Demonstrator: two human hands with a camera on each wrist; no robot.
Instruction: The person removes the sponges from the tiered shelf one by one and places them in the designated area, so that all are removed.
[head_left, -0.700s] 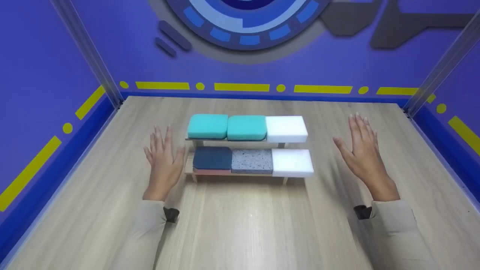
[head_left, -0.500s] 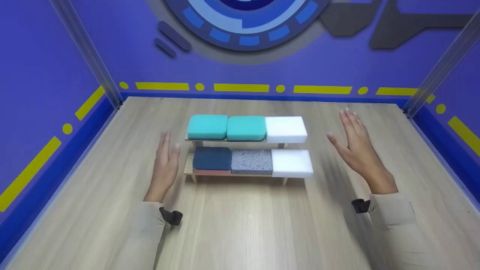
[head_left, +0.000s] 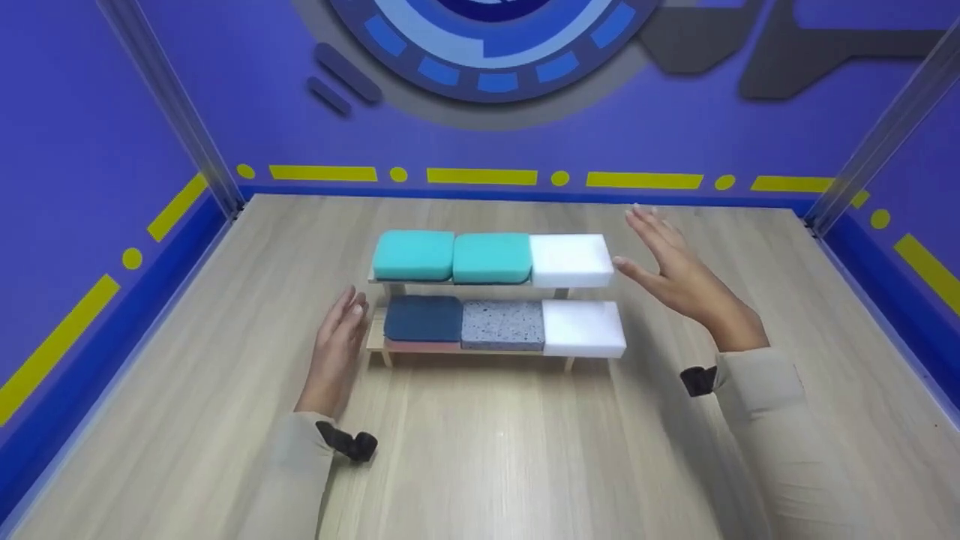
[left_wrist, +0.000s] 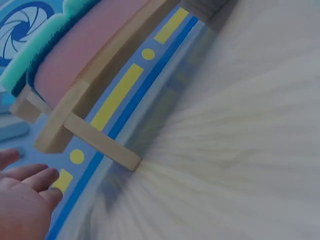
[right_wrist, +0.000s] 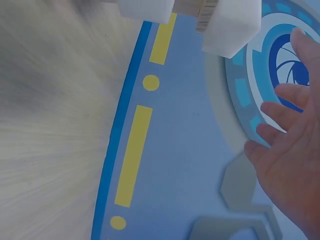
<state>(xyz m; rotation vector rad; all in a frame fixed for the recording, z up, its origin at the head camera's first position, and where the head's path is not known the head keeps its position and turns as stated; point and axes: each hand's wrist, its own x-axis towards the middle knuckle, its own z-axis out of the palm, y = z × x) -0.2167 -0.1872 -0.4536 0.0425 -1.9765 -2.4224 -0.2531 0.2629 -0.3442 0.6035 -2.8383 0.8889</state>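
A small two-tier wooden rack (head_left: 376,336) stands mid-table with sponges in two rows. Its upper tier bears two teal sponges (head_left: 414,255) and a white sponge (head_left: 571,259). Below lie a dark blue sponge (head_left: 424,319) with a pink underside, a speckled grey sponge (head_left: 502,325) and another white sponge (head_left: 583,328). My left hand (head_left: 337,356) is beside the rack's left end, fingers extended and nothing held. At the right, my right hand (head_left: 682,281) hovers with spread fingers, its thumb near the upper white sponge. The right wrist view shows that empty palm (right_wrist: 287,155).
Around the rack spreads a light wood-grain tabletop (head_left: 495,457). Blue-purple panels (head_left: 480,142) with yellow stripes enclose the back and both sides, joined by metal corner posts (head_left: 176,112). Each sleeve cuff carries a black wrist mount (head_left: 349,442).
My right hand has moved left and slightly away from me, up to the rack's upper right end. My left hand has turned edge-on and come nearer the lower tier's left end. The sponges stay put.
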